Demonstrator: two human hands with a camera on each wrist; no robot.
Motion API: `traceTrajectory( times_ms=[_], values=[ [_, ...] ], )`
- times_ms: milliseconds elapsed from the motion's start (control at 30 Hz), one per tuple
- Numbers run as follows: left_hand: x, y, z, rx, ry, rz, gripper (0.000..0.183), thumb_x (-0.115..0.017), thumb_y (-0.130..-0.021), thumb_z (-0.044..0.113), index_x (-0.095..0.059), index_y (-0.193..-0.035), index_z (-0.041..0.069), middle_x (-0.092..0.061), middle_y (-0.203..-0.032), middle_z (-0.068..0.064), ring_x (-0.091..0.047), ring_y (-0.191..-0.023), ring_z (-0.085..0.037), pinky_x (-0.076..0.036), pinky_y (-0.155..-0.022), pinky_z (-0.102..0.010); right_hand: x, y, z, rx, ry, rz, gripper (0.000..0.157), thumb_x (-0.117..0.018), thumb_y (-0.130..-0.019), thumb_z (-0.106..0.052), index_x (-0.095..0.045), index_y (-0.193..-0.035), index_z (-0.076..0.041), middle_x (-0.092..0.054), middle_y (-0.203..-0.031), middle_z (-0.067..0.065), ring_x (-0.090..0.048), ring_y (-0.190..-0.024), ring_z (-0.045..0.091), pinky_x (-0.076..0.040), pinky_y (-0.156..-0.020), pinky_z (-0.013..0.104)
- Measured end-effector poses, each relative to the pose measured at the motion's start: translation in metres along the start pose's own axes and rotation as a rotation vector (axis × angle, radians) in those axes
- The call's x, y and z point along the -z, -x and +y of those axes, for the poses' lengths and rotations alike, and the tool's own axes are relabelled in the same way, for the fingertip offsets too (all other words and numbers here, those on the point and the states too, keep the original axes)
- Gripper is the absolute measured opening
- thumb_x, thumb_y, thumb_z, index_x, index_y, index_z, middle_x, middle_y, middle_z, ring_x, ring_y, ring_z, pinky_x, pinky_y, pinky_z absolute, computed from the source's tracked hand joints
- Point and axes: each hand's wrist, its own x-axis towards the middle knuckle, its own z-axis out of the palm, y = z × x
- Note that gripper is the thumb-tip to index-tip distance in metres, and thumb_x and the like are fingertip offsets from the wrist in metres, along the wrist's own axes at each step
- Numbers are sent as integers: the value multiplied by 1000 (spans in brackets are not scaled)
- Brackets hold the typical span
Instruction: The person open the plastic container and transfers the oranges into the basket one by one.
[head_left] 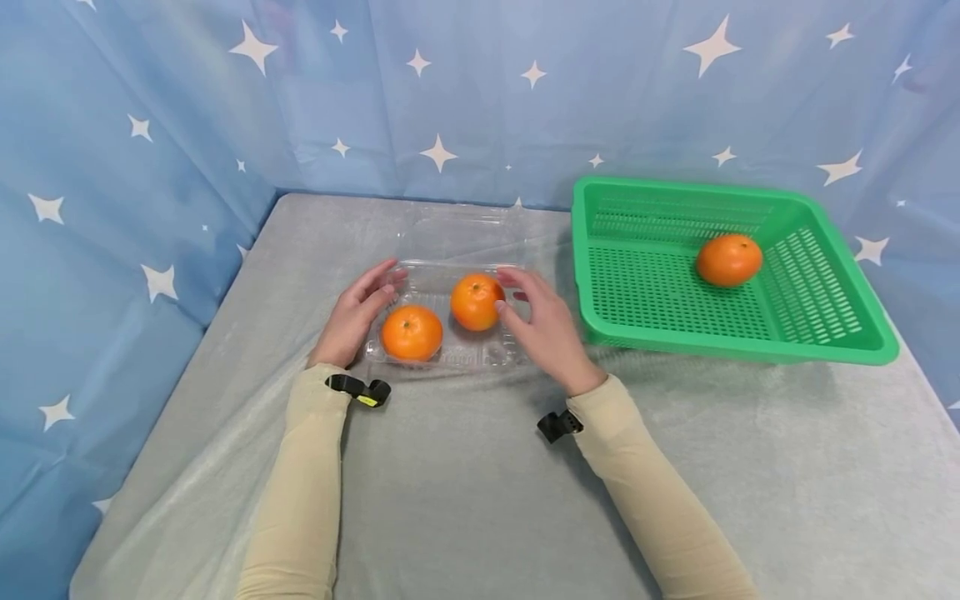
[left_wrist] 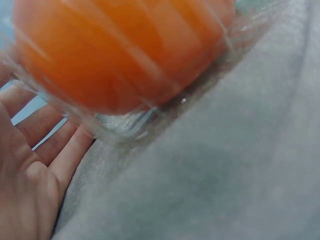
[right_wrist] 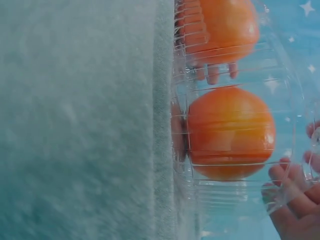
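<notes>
A clear plastic clamshell box [head_left: 468, 354] sits on the table with its transparent lid [head_left: 461, 237] folded back. Inside it are two oranges, one at the front left [head_left: 412, 333] and another at the right [head_left: 477, 302]. At the box's left side is my left hand [head_left: 354, 318], fingers extended along the wall; the left wrist view shows its palm [left_wrist: 22, 185] facing the box. My right hand [head_left: 547, 329] is at the right side, its fingers relaxed over the rim. Its thumb is close to the right orange; contact cannot be made out.
A green perforated basket [head_left: 731, 340] stands to the right, holding a single orange [head_left: 729, 260]. Grey cloth [head_left: 450, 483] covers the table. Blue curtains with white stars [head_left: 480, 100] hang behind and to the left.
</notes>
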Motion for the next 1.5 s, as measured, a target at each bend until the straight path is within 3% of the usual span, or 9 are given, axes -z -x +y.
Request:
traceTrajectory(
  times_ms=[167, 433, 733, 1500],
  values=[
    [-1, 0, 0, 10, -5, -5, 42, -48, -93, 22, -40, -134, 28, -45, -132, -4, -40, -122, -18, -30, -102, -35, -4, 1, 1, -50, 46, -52, 46, -56, -86, -25, -44, -129, -17, -45, -128, -1, -45, -113, 20, -38, -93, 37],
    [-3, 2, -3, 12, 29, -16, 42, -49, -93, 20, -40, -134, 26, -45, -132, -6, -40, -122, -19, -29, -102, -36, -11, 4, 1, -54, 78, -70, 53, -58, -84, -24, -40, -132, -14, -38, -135, -3, -34, -124, 13, -30, -101, 37],
    [-1, 2, -1, 12, 25, -16, 42, -48, -93, 21, -40, -134, 27, -45, -133, -4, -40, -122, -18, -29, -102, -36, -13, 2, 0, -66, 137, -89, 60, -60, -82, -27, -36, -137, -17, -22, -146, 0, -23, -131, 19, -27, -101, 47],
    [0, -2, -2, -2, 40, -12, 42, -48, -93, 20, -40, -134, 26, -43, -134, -7, -40, -122, -19, -29, -102, -36, -15, -3, -3, -50, 255, -172, 69, -61, -83, -36, -29, -140, -14, -16, -148, 2, -15, -133, 29, -16, -105, 50]
  ],
)
